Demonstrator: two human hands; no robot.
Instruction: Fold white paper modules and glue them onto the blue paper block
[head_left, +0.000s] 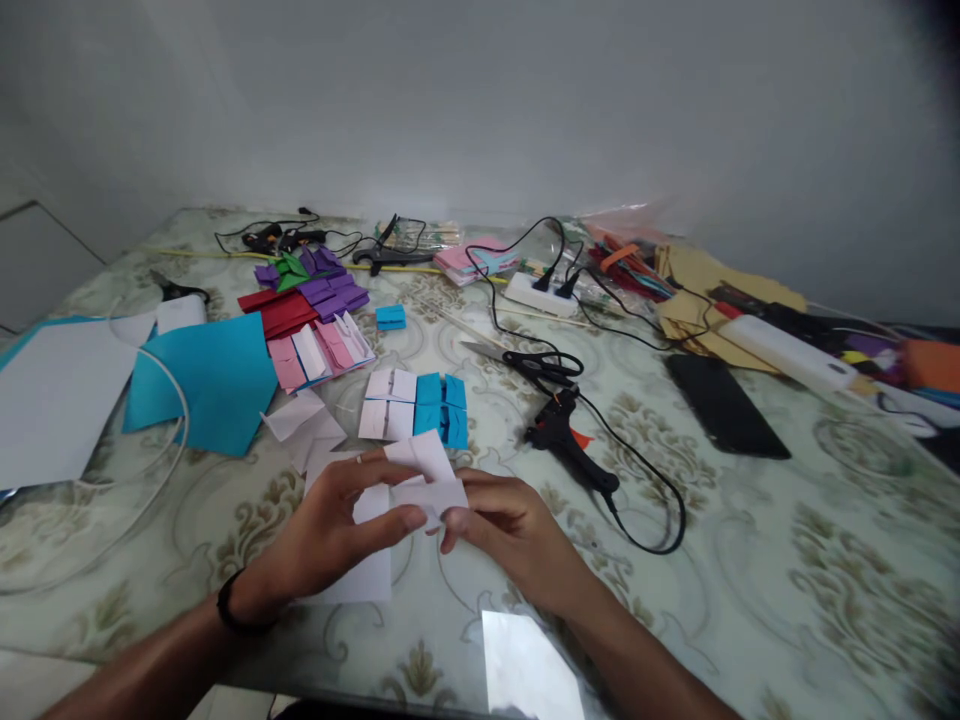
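Note:
Between my two hands is a small piece of folded white paper (431, 493), one flap standing up. My left hand (341, 525) pinches its left side between thumb and fingers. The thumb and fingers of my right hand (506, 525) close on its right edge. Under my left hand lies a flat white sheet (375, 575). Just beyond the hands sit folded white paper pieces (388, 403) and folded blue paper pieces (441, 408), side by side. A creased white scrap (306, 425) rests left of them.
Black-handled scissors (540, 365) and a black glue gun (570, 445) with its cord lie to the right, near a phone (726, 405). A power strip (541, 293) is behind. Blue sheets (206, 385), a white sheet (56, 390) and folded purple pieces (330, 290) are at left.

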